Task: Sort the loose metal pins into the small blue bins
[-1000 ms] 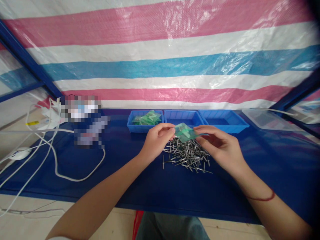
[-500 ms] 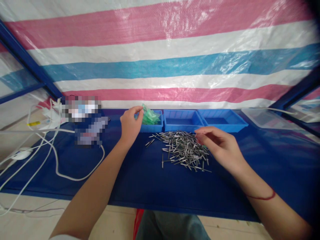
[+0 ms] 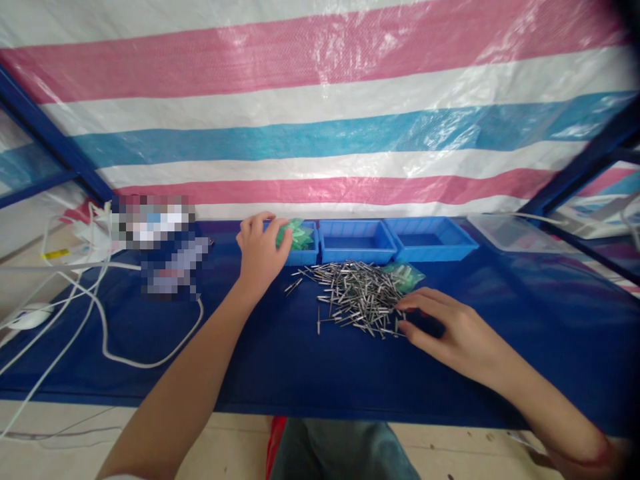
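Observation:
A heap of silver pop rivets lies on the blue table. My right hand is at the heap's right edge, with thumb and forefinger apart close to a few rivets and none visibly held. Just behind that hand, a small green plastic bag with pieces in it rests against the heap. Over the left end of the left blue bin is my left hand, its fingers spread. Green plastic bags fill this bin, beside my left thumb.
Two more blue bins, the middle bin and the right bin, stand behind the heap. A clear plastic lid lies at back right. White cables and a white mouse are on the left. A striped sheet hangs behind.
My right hand has moved away from the green bag towards me, and its fingers have parted, uncovering the bag. My left hand's fingers have gone from close together to spread. The view has shifted slightly.

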{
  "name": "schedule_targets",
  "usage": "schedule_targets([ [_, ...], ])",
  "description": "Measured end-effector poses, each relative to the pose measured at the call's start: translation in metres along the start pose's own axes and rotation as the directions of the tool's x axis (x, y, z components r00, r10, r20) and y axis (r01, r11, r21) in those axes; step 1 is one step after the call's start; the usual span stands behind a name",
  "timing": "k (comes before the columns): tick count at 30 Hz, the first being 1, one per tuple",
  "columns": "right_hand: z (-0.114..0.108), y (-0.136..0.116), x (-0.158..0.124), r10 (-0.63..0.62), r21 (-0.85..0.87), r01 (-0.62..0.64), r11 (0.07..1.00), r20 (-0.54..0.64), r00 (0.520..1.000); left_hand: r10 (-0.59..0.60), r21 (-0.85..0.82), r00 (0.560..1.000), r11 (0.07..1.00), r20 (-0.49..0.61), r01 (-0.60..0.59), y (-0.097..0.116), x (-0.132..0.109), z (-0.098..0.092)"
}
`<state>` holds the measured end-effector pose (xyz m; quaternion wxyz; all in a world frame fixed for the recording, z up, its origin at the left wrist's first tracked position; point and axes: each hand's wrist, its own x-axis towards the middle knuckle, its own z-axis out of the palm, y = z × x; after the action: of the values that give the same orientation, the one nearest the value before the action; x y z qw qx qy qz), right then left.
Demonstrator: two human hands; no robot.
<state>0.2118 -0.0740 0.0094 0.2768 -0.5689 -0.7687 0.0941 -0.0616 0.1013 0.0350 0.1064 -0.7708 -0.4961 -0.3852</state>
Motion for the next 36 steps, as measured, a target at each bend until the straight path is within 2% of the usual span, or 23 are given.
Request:
schedule_targets([
  [2, 0.0, 0.0, -0.004, -0.018, -0.063, 0.019, 0.998, 0.02, 1.0, 0.135, -0.094, 0.991, 0.987, 0.003, -0.134, 0.012, -0.004, -0.002],
  [4, -0.001, 0.005, -0.003, -0.005, -0.109, 0.004, 0.994, -0.01, 1.0, 0.271, -0.191, 0.962, 0.947, 0.033, -0.26, 0.025, -0.01, -0.003],
  [8, -0.002, 0.032, 0.011, 0.115, -0.25, -0.153, 0.956, -0.159, 0.981, 0.496, -0.37, 0.858, 0.828, 0.131, -0.422, 0.051, -0.026, -0.003],
  [11, 0.001, 0.052, 0.025, 0.253, -0.364, -0.316, 0.876, -0.212, 0.944, 0.596, -0.462, 0.781, 0.755, 0.188, -0.465, 0.064, -0.036, -0.001],
  [15, 0.005, 0.058, 0.034, 0.353, -0.359, -0.389, 0.848, -0.165, 0.921, 0.627, -0.499, 0.743, 0.734, 0.235, -0.461, 0.067, -0.042, 0.001],
  [18, 0.001, 0.052, 0.033, 0.358, -0.287, -0.406, 0.868, -0.206, 0.911, 0.621, -0.511, 0.744, 0.736, 0.246, -0.445, 0.065, -0.043, 0.003],
  [22, -0.011, 0.035, 0.03, 0.308, -0.254, -0.385, 0.887, -0.296, 0.904, 0.59, -0.526, 0.769, 0.748, 0.248, -0.404, 0.061, -0.041, 0.003],
  [26, -0.026, 0.015, 0.03, 0.245, -0.268, -0.359, 0.894, -0.378, 0.893, 0.529, -0.551, 0.812, 0.766, 0.247, -0.332, 0.061, -0.04, 0.003],
  [29, -0.035, -0.002, 0.036, 0.212, -0.191, -0.31, 0.931, -0.406, 0.889, 0.455, -0.606, 0.855, 0.762, 0.251, -0.228, 0.061, -0.042, 0.003],
  [33, -0.034, -0.024, 0.056, 0.2, 0.074, -0.186, 0.98, -0.269, 0.942, 0.277, -0.703, 0.92, 0.711, 0.277, -0.002, 0.064, -0.043, 0.003],
  [36, -0.022, -0.034, 0.076, 0.118, 0.232, -0.074, 0.97, -0.181, 0.976, 0.151, -0.736, 0.932, 0.659, 0.329, 0.154, 0.064, -0.04, 0.003],
])
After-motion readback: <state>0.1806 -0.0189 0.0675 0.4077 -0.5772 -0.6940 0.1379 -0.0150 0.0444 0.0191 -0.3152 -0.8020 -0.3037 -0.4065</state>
